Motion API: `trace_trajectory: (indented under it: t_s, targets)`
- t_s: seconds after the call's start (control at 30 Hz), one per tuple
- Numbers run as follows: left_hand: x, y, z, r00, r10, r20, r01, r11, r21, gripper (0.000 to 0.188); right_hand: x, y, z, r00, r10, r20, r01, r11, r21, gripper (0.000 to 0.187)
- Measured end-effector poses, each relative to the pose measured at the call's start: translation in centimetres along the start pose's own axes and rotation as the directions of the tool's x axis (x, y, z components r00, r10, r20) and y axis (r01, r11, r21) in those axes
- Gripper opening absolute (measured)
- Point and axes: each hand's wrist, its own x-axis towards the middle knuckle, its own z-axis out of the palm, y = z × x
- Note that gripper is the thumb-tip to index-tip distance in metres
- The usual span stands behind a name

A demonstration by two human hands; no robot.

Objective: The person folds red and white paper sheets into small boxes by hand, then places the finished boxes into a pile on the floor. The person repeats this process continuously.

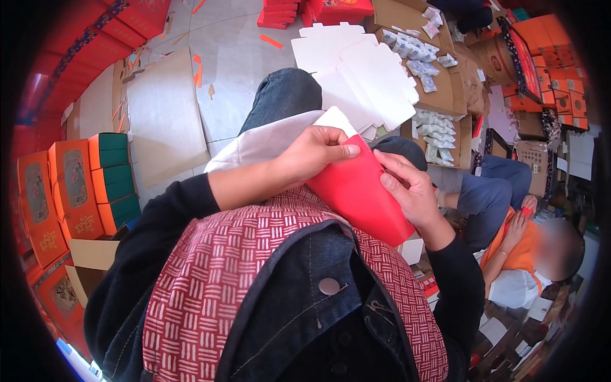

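A red cardboard box [359, 194] with a white inner flap [335, 120] rests across my lap, tilted away to the upper left. My left hand [318, 151] grips its far edge, the thumb on the red face and the fingers behind. At the box's right edge my right hand [407, 184] is closed, thumb and fingertips pinching the side. What lies behind the box is hidden. A pale cloth [254, 145] covers part of my leg under the left forearm.
Flat white card blanks [356, 76] lie ahead on the floor. Cartons of small wrapped packets [436, 137] stand to the right. Orange and green boxes [76, 184] are stacked at left. A seated co-worker [509, 235] is at right, holding a small red piece. Orange scraps [271, 41] litter the tiles.
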Motion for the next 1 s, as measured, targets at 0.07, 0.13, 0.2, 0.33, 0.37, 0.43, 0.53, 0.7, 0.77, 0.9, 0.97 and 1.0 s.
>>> trace_trajectory:
  t_s: [0.07,0.13,0.2,0.33,0.37,0.43,0.53,0.7,0.77,0.9,0.97,1.0]
  targets:
    - [0.1,0.1,0.2,1.0,0.005,-0.015,-0.005,0.999,0.041,0.01,0.2,0.2,-0.1,0.997,-0.048,0.053,0.051,0.998,-0.048,0.034]
    - [-0.1,0.1,0.4,0.999,0.025,-0.024,-0.023,0.997,0.075,0.01,0.1,0.3,0.0,0.996,-0.079,0.043,0.083,0.993,-0.087,0.034]
    - [-0.1,0.2,0.5,0.998,0.029,-0.05,-0.024,0.995,0.094,0.01,0.3,0.3,-0.1,0.994,-0.099,0.035,0.103,0.986,-0.129,0.034]
    - [-0.3,0.4,0.5,0.998,0.042,-0.046,-0.037,0.994,0.106,0.01,0.4,0.2,0.1,0.995,-0.095,0.007,0.095,0.98,-0.174,0.033]
    - [-0.1,0.4,0.3,0.999,0.04,-0.037,-0.036,0.995,0.094,0.01,0.5,0.2,0.1,0.996,-0.087,0.0,0.086,0.981,-0.172,0.032]
    - [0.1,0.3,0.0,0.999,0.035,-0.02,-0.034,0.997,0.071,0.01,0.7,0.2,0.2,0.994,-0.106,-0.001,0.104,0.971,-0.215,0.032]
    - [-0.1,0.3,0.1,0.998,0.048,-0.031,-0.045,0.995,0.087,0.01,0.5,-0.1,0.5,0.992,-0.125,0.009,0.123,0.957,-0.265,0.031]
    - [0.1,0.4,0.1,0.996,0.084,-0.033,-0.08,0.991,0.108,0.01,0.6,-0.7,0.5,0.989,-0.147,0.009,0.143,0.948,-0.285,0.031]
    - [0.0,0.4,0.1,0.996,0.089,-0.03,-0.085,0.99,0.116,0.01,0.6,-0.5,0.6,0.99,-0.139,0.002,0.134,0.952,-0.275,0.032]
    - [0.1,0.1,-0.1,0.994,0.101,-0.037,-0.096,0.987,0.133,0.01,0.6,-0.6,0.6,0.989,-0.141,0.041,0.147,0.946,-0.289,0.033]
    - [0.1,0.2,0.1,0.992,0.119,-0.043,-0.113,0.986,0.122,0.011,0.5,-0.5,0.5,0.987,-0.141,0.079,0.158,0.94,-0.302,0.039]
    - [0.2,0.4,0.3,0.99,0.133,-0.046,-0.127,0.986,0.109,0.012,0.3,-0.8,0.4,0.984,-0.145,0.099,0.17,0.933,-0.318,0.045]
